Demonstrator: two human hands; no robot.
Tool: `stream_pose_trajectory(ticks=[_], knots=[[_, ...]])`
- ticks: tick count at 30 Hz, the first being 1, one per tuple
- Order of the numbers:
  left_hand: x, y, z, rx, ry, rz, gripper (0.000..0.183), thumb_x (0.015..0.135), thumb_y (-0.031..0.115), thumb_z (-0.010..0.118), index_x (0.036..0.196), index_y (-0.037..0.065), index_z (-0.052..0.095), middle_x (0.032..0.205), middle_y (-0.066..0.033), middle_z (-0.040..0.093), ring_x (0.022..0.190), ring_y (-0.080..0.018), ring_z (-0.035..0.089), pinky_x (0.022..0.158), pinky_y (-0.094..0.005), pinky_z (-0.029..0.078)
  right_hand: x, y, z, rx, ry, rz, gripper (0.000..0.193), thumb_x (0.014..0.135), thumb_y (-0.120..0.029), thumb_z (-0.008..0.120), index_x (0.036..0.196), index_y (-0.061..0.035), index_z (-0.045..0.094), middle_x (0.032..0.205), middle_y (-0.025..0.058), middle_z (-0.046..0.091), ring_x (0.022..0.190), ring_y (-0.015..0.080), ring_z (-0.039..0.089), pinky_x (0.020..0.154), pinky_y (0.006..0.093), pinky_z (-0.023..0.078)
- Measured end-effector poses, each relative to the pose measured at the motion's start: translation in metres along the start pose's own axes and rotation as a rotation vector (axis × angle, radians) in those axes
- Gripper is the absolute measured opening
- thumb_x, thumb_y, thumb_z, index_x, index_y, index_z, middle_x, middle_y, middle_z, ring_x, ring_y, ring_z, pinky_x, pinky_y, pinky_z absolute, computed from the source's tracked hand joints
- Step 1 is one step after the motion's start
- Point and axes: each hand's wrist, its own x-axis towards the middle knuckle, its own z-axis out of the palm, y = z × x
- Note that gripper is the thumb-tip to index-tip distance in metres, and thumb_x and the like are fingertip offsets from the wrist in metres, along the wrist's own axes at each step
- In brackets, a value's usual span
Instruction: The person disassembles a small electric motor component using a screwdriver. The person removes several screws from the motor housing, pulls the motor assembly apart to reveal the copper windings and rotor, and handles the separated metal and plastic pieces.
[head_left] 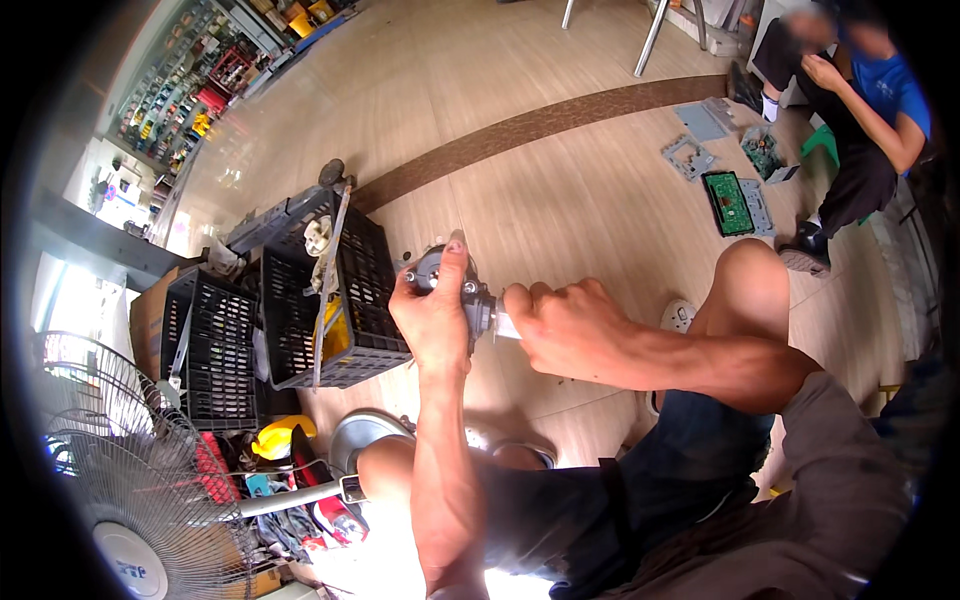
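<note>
My left hand [435, 320] is closed around a dark grey round mechanical part [479, 312], its thumb pressed along the top. The part has a round face and bolt-like bits on its housing. Fingers of my right hand [560, 325] are curled tightly on a pale, flat piece [506, 324] that meets the right side of the part. Whether that piece is a tool or belongs to the part, I cannot tell, since my fist hides most of it. Both hands are held out in front of my knees, above the floor.
Black plastic crates [375, 290] with loose parts stand at left. A wire-cage fan [150, 480] is at lower left, near a yellow object [282, 437] and a round metal base [365, 432]. At far right sits a person in a blue shirt [895, 85], beside green circuit boards [728, 203].
</note>
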Motion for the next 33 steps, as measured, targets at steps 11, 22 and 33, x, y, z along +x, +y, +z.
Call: stream_pose_trajectory(ticks=[11, 22, 33], knots=[[0.000, -0.001, 0.007, -0.035, -0.041, 0.036, 0.036, 0.087, 0.028, 0.081, 0.096, -0.004, 0.066, 0.079, -0.0034, 0.065, 0.066, -0.0094, 0.056, 0.060, -0.0267, 0.048, -0.002, 0.005, -0.005, 0.035, -0.047, 0.047, 0.023, 0.068, -0.008, 0.067, 0.081, 0.0016, 0.052, 0.063, 0.0181, 0.063, 0.049, 0.0351, 0.065, 0.043, 0.0460, 0.051], [-0.017, -0.006, 0.010, 0.018, -0.029, 0.060, 0.040, 0.086, 0.027, 0.083, 0.102, -0.003, 0.063, 0.083, -0.0050, 0.066, 0.068, -0.0099, 0.058, 0.063, -0.0257, 0.050, -0.005, 0.006, -0.001, 0.091, -0.055, 0.055, 0.026, 0.069, -0.010, 0.070, 0.085, 0.0021, 0.053, 0.065, 0.0183, 0.064, 0.052, 0.0349, 0.066, 0.046, 0.0455, 0.052], [-0.016, -0.001, -0.001, -0.098, -0.069, 0.006, 0.031, 0.089, 0.030, 0.080, 0.097, 0.004, 0.066, 0.082, 0.0010, 0.063, 0.067, -0.0066, 0.054, 0.061, -0.0239, 0.046, 0.002, 0.000, -0.004, 0.083, -0.083, 0.056, 0.028, 0.071, -0.014, 0.073, 0.085, 0.0017, 0.054, 0.068, 0.0184, 0.066, 0.055, 0.0354, 0.067, 0.050, 0.0451, 0.053]])
